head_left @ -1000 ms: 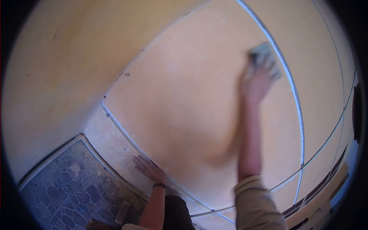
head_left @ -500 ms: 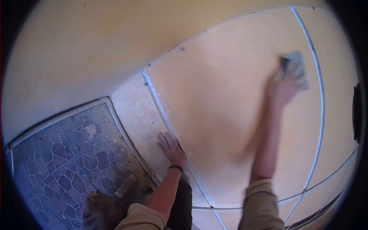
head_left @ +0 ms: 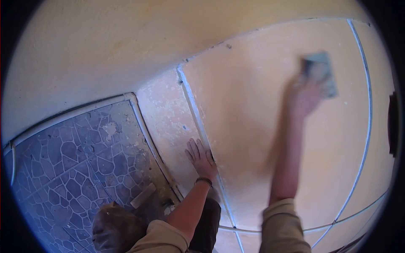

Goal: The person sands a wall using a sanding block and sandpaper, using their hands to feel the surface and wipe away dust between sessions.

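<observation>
Far out on the peach-coloured panel, my right hand is closed on a flat, rectangular grey-green pad held against the surface. Motion blurs both, and the pad's exact kind cannot be made out. My left hand lies flat with fingers spread on the pale, patchy strip beside the panel, close to a bluish-white seam. It holds nothing, and a dark bracelet circles that wrist.
Stone-patterned tiles lie at lower left, edged by a raised pale border. A small block rests on them near a brown, rounded object. Another seam runs down the right side.
My view has shifted, so panel and seams sit further right. My right hand has moved the pad a little left across the panel. My left hand stays flat beside the seam.
</observation>
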Action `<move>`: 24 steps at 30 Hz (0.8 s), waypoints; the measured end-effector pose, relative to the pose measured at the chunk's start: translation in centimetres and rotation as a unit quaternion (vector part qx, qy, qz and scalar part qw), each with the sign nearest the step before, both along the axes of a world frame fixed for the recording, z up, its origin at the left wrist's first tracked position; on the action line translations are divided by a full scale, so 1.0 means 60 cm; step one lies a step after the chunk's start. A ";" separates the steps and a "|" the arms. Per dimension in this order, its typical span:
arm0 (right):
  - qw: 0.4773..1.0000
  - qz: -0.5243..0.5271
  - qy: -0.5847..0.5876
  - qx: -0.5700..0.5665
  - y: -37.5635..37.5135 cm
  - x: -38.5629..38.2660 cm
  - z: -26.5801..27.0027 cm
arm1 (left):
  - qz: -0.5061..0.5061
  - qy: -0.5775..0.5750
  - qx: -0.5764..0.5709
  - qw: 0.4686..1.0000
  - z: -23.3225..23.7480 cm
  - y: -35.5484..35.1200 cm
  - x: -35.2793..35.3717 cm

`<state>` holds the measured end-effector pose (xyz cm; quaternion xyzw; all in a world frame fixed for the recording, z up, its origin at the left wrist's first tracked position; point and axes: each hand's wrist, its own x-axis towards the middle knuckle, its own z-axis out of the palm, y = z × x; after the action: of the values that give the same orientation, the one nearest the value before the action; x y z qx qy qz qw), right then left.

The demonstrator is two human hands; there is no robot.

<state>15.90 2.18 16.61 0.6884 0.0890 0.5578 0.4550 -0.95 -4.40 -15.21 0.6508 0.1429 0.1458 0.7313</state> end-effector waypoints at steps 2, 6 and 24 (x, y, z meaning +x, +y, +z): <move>0.990 -0.070 0.104 -0.057 -0.007 0.015 -0.088 | -0.001 -0.001 0.001 1.000 0.001 0.008 0.002; 0.959 -0.060 0.274 -0.042 -0.050 -0.040 -0.105 | -0.002 -0.003 0.002 1.000 0.002 0.004 0.000; 0.959 -0.086 0.241 -0.118 -0.044 -0.060 -0.027 | -0.018 0.000 0.008 1.000 0.003 0.007 -0.002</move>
<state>12.28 -0.48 14.96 0.7490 0.2015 0.3193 0.5444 -1.10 -3.97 -15.04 0.6588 0.1300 0.1339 0.7288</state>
